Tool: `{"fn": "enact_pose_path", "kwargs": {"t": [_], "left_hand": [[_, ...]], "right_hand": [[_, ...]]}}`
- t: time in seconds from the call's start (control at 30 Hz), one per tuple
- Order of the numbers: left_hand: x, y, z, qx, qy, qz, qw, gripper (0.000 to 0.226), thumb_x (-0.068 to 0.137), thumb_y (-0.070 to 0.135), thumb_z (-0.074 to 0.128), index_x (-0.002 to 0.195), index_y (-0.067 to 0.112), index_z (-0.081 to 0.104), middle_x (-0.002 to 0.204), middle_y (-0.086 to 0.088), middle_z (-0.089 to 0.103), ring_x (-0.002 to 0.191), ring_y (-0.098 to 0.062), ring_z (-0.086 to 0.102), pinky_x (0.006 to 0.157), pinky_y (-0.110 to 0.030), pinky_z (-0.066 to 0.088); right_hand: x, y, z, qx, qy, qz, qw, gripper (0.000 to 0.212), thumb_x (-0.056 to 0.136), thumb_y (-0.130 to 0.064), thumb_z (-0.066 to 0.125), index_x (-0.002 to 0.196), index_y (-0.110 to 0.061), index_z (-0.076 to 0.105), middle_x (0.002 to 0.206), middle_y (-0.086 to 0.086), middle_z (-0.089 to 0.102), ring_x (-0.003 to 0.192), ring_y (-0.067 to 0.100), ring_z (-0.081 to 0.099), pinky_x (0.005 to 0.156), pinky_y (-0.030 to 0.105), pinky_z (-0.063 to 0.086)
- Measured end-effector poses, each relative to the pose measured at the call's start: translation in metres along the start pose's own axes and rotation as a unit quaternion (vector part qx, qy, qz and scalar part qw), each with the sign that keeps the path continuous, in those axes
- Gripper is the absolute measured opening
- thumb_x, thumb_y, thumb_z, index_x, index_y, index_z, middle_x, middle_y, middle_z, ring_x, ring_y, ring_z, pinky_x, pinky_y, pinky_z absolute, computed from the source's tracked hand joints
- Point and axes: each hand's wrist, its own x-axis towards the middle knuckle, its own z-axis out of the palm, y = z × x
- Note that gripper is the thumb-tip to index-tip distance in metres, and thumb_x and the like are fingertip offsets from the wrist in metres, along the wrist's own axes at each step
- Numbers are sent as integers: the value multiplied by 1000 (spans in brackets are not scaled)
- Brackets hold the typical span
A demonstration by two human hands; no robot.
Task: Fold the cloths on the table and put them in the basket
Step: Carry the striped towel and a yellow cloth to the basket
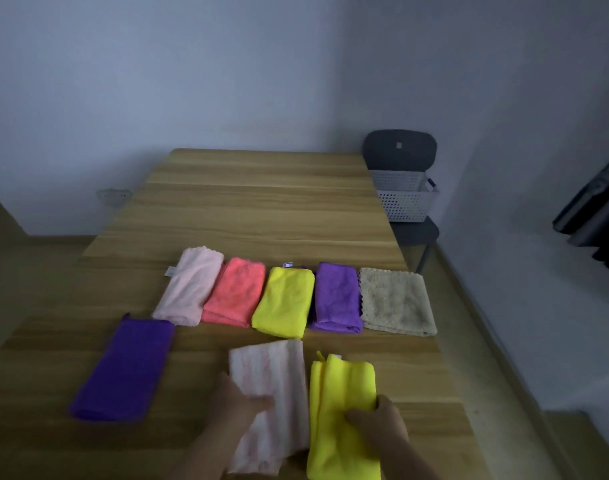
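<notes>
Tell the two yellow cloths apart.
The near yellow cloth is gripped by the right hand; the far yellow cloth lies untouched. The near one lies beside the pale cloth; the far one sits between the coral cloth and a purple cloth. Both are folded.

Tabletop (261, 209), near edge: pale cloth (271, 372), held by left hand (240, 401); yellow cloth (341, 386), held by right hand (377, 422). Middle: row of five folded cloths (284, 303). Left edge: purple cloth (123, 368).

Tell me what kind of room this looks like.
Probably a plain room in a home or small office: a wooden table against a bare wall, a dark chair holding a white perforated basket, and a row of folded cloths.
</notes>
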Motion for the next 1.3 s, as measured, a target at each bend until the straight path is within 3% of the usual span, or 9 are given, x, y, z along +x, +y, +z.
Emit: {"fn": "enact_pose_path", "kwargs": {"t": [0.13,0.3,0.53,0.67,0.77,0.97,1.03,1.13,1.3], "left_hand": [[-3,8,14,-121,-78,-3,990,47,65,8,84,107,-1,63,92,-14,69,84,-28,66,71,-34,52],[-21,11,34,-208,-152,-13,966,35,76,12,75,108,2,65,97,-19,70,91,-36,66,85,-46,52],[-83,10,100,-239,-128,39,962,11,82,3,69,92,1,66,78,-11,72,74,-23,66,55,-25,49],[-128,21,168,-246,-144,67,956,13,78,4,73,89,6,66,72,-3,73,73,-19,67,58,-26,47],[-159,30,223,-241,-154,74,956,29,67,15,77,92,6,67,85,-10,72,82,-24,67,67,-30,50],[-213,52,330,-198,-163,30,966,33,70,16,77,100,7,66,93,-13,70,88,-31,66,83,-39,52],[-226,62,354,-200,-159,14,967,38,58,20,77,92,7,65,87,-13,69,85,-30,65,76,-34,51],[-228,90,383,-211,-154,16,965,26,74,9,75,96,2,64,87,-14,67,85,-30,63,68,-30,48],[-198,151,412,-197,-150,25,969,36,76,12,74,109,3,62,103,-17,67,94,-34,64,87,-42,51]], "right_hand": [[5,9,-6,43,-4,-8,999,64,77,-32,74,130,-7,49,125,12,59,114,25,56,81,26,42],[7,26,-14,138,-18,7,990,50,77,-21,75,120,-1,58,100,12,62,88,21,54,74,27,41],[5,95,-63,284,-39,65,956,60,67,-21,82,118,0,60,107,18,65,98,33,61,87,43,50],[1,147,-122,317,-36,58,946,55,66,-12,80,115,2,59,97,16,64,91,31,59,70,34,47],[3,200,-170,301,10,59,952,65,58,-16,76,117,7,59,91,13,62,86,27,57,73,32,43],[16,297,-263,326,74,133,933,36,77,-3,71,110,7,60,94,19,58,90,33,56,82,38,45],[19,308,-288,335,83,134,929,26,79,-5,69,103,0,59,91,19,60,92,36,58,88,44,47],[36,315,-323,375,102,127,913,28,82,-4,66,107,3,56,78,12,55,86,33,54,84,43,45],[74,297,-362,451,97,120,879,41,84,-4,64,122,6,50,101,19,54,91,34,52,83,43,43]]}}
